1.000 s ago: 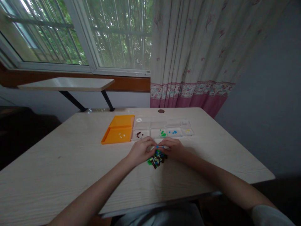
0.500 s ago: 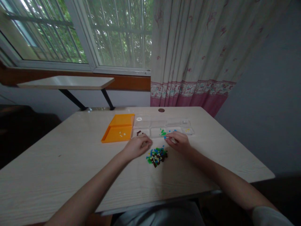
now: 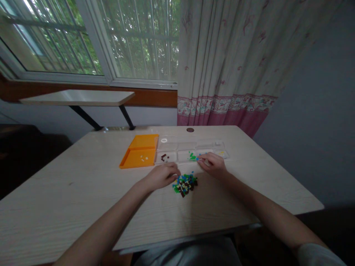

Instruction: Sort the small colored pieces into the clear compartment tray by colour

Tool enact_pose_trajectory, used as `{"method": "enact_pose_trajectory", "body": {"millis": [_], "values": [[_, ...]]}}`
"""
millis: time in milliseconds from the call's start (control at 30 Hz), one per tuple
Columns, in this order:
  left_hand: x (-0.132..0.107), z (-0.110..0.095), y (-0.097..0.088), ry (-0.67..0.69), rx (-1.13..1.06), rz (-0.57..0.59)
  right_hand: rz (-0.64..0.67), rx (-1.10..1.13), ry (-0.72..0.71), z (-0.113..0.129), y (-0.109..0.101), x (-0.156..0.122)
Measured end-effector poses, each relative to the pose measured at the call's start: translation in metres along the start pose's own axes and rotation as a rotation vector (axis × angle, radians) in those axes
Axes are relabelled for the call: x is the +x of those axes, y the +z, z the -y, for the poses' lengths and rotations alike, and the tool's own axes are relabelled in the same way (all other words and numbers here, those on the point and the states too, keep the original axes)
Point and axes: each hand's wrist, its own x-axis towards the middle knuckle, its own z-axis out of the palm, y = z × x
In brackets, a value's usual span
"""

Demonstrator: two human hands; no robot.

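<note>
A heap of small building bricks (image 3: 185, 184) in blue, green, brown and cream lies on the table. My left hand (image 3: 163, 175) is at the heap's upper left edge, fingers bent toward it; whether anything is between the fingertips is hidden. My right hand (image 3: 213, 164) pinches a small blue brick (image 3: 197, 159) at the near side of a clear compartment box (image 3: 186, 161). In that box lie brown bricks (image 3: 163, 157) at the left, green bricks (image 3: 192, 156) in the middle, and a few blue and yellow ones further right, partly behind my right hand.
An orange two-part tray (image 3: 133, 159) holding a few white bricks adjoins the clear box on the left. A raised shelf (image 3: 83, 96) on black legs stands at the table's back left. Behind the table are a window and a curtain (image 3: 222, 74). A round cable hole (image 3: 190, 130) is near the back edge.
My left hand has come nearer to me, from the box's front edge down to the heap. My right hand has shifted slightly forward and right with the blue brick.
</note>
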Motion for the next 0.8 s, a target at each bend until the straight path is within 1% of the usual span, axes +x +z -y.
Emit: {"method": "enact_pose_trajectory", "body": {"millis": [133, 200, 400, 500, 667, 733, 800], "values": [[0.0, -0.002, -0.002, 0.003, 0.01, 0.0, -0.008, -0.025, 0.007, -0.004, -0.003, 0.001], [0.0, -0.004, -0.003, 0.007, 0.014, 0.004, 0.002, -0.059, 0.033, -0.009, -0.004, 0.002], [0.0, -0.003, -0.001, 0.001, 0.028, 0.028, 0.089, -0.209, 0.257, -0.031, -0.007, 0.006], [0.0, -0.002, 0.0, -0.002, 0.02, 0.021, 0.12, -0.233, 0.309, -0.037, -0.008, 0.006], [0.002, 0.0, 0.001, 0.003, -0.046, 0.008, 0.136, -0.208, 0.287, -0.033, -0.007, 0.006], [0.004, -0.002, 0.001, -0.016, -0.084, -0.025, 0.155, -0.161, 0.243, -0.026, -0.003, 0.005], [0.006, -0.004, 0.001, -0.048, -0.121, -0.091, 0.202, -0.104, 0.179, -0.016, 0.003, 0.002]]}}
